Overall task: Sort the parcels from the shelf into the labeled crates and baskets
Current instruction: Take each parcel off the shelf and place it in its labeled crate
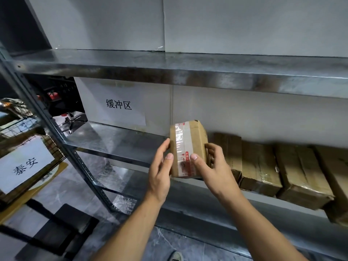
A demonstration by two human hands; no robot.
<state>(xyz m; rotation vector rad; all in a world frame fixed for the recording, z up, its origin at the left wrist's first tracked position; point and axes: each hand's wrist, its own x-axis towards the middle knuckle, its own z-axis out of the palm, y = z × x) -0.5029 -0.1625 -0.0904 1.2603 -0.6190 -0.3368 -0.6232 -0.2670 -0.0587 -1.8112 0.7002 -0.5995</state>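
Two bare hands hold a small taped cardboard parcel [188, 147] upright at the front edge of a metal shelf [116, 140]. The left hand [160, 174] pinches its left side and the right hand [212, 166] grips its right side, thumbs on the front. More boxes [263, 166] sit in a row just to its right. A labelled wire basket [50, 146] stands far left

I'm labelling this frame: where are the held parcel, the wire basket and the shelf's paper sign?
held parcel [197, 138], head view, bare cardboard face.
wire basket [54, 147], head view, mesh wall.
paper sign [118, 106], head view, printed characters.
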